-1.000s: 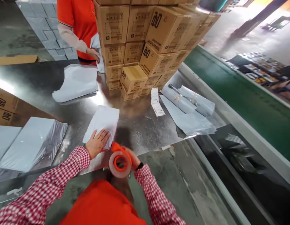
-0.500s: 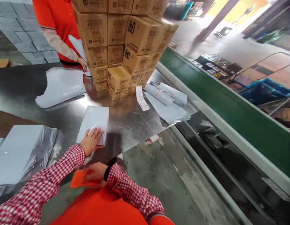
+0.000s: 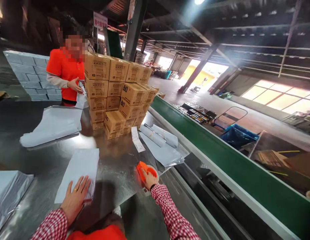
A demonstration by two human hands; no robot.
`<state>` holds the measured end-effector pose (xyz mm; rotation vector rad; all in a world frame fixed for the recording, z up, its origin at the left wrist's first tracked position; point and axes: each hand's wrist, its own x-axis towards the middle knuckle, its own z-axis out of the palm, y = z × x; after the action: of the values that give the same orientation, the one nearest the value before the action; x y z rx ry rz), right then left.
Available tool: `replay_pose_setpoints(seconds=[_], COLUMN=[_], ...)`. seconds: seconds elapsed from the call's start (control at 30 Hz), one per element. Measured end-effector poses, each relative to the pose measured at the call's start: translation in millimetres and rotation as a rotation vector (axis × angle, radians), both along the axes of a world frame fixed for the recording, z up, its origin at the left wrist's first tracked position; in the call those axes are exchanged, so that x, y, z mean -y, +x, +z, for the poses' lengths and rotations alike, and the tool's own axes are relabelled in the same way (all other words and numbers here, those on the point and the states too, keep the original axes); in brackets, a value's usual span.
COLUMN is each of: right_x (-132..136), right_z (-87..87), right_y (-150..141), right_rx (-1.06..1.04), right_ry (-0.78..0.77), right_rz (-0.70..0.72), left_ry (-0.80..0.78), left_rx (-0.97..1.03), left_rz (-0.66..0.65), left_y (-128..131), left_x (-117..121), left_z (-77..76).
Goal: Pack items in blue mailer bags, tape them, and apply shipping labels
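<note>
A grey mailer bag is pressed flat on the steel tabletop by the left hand, fingers spread over its near end. Right of the bag, an orange tape dispenser is gripped by the right hand, arm outstretched.

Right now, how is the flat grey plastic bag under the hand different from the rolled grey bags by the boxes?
The flat grey plastic mailer bag lies spread out with the left hand pressing on it; the rolled grey plastic bags are curled into tubes, untouched. The flat one lies alone; the rolls are stacked on another sheet. Both rest on the shiny metal table.
</note>
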<state>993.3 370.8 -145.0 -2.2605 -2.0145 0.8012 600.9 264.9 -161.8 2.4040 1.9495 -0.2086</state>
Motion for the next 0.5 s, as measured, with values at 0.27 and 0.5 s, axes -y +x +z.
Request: replay_pose_setpoints(seconds=[0.27,0.5], right_x=[-137.8,-242.0], right_z=[10.6,10.8], right_y=[36.2,24.7], right_rx=[-0.02,0.103], right_ry=[-0.056,-0.115], right_rz=[0.048,0.016], left_ry=[0.056,0.121], left_rx=[-0.09,-0.043], left_rz=[0.242,0.423], left_y=[32.6,39.4], left_x=[25.6,26.8], left_z=[-1.0,0.2])
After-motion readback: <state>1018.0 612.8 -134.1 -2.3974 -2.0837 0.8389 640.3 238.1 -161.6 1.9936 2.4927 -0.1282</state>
